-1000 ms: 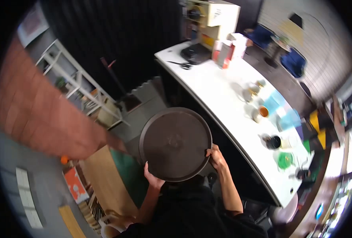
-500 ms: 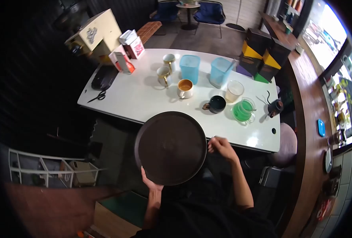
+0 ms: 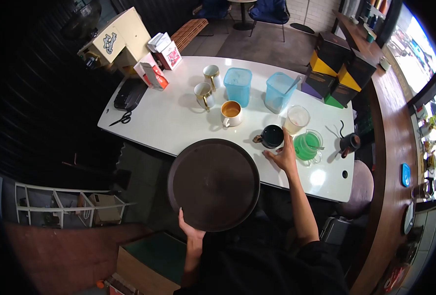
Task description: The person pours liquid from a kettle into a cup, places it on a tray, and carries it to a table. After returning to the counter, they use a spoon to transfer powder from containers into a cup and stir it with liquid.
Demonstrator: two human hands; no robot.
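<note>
My left hand [image 3: 190, 227] grips a round dark brown serving tray [image 3: 214, 185] at its lower left edge, with part of the hand hidden beneath. The tray is held level in front of the white table [image 3: 173, 130]. Over the table's front part, my right hand [image 3: 282, 153] is open, thumb and fingers spread, right beside a dark cup [image 3: 272, 136] with a brown handle. A clear cup [image 3: 297, 119] stands just beyond the fingertips. To their right is a glass pitcher of green liquid [image 3: 306, 146] with a spoon in it.
Behind are a white mug with orange inside [image 3: 231, 114], two gold-trimmed mugs [image 3: 204, 96], and two blue plastic containers [image 3: 238, 87]. Scissors [image 3: 121, 119] lie at the left. A gooseneck kettle [image 3: 349, 143] stands at the right edge, dark boxes [image 3: 332, 69] at the back right.
My right hand has moved forward from the table's front edge to the dark cup, its curled fingers spreading open. The left hand keeps the tray in nearly the same place.
</note>
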